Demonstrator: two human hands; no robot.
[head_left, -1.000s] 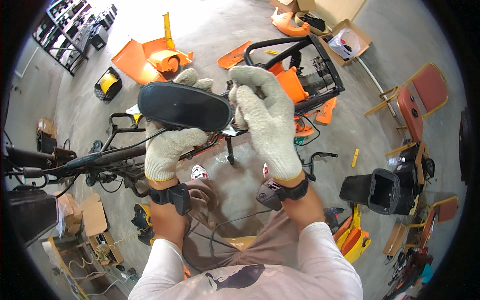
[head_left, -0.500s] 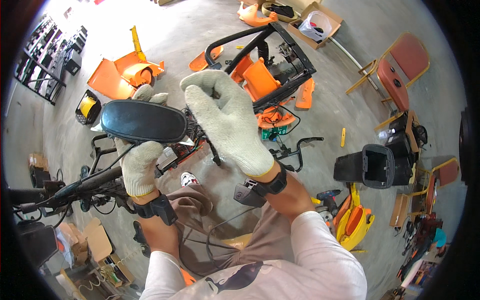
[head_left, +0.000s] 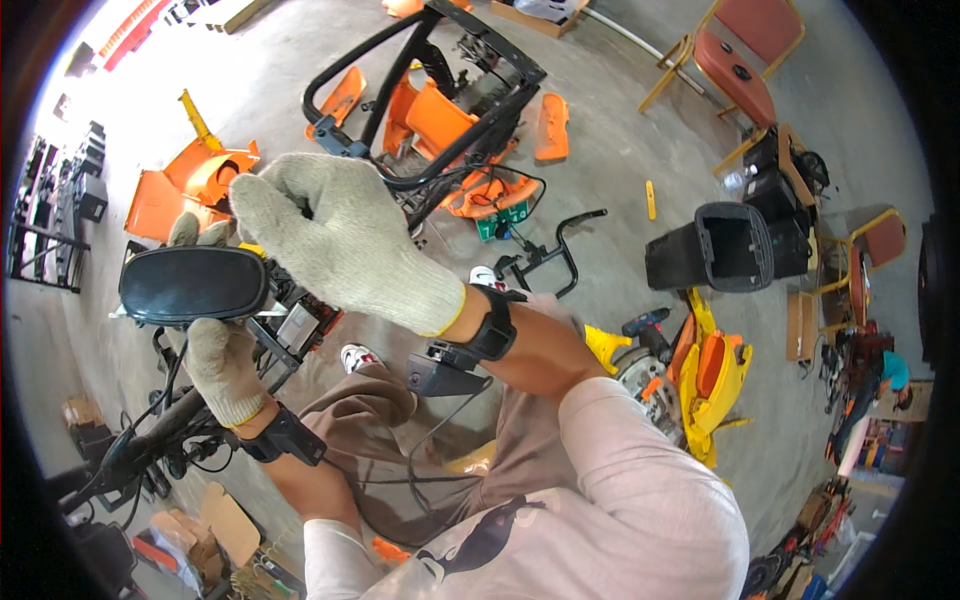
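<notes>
My left hand, in a grey knit work glove, grips a glossy black oval panel with a silvery rim. Its thumb shows below the panel and its fingertips stick up behind the top edge. My right hand, gloved the same way, hovers at the panel's upper right with thumb and fingers curled together. Whatever may be between those fingers is hidden. Below and left of the panel runs a black handlebar-like tube with cables. Behind the panel, partly covered by my right hand, is a machine part with wires.
Ahead on the floor lies a black tubular frame with orange body panels. More orange panels rest far left. On the right are a black bin, a red chair, a drill and yellow parts.
The whole view has shifted, so the floor items sit further left or higher. My right hand has swung leftward, its fingertips now above the panel's right end. The left hand keeps its grip.
</notes>
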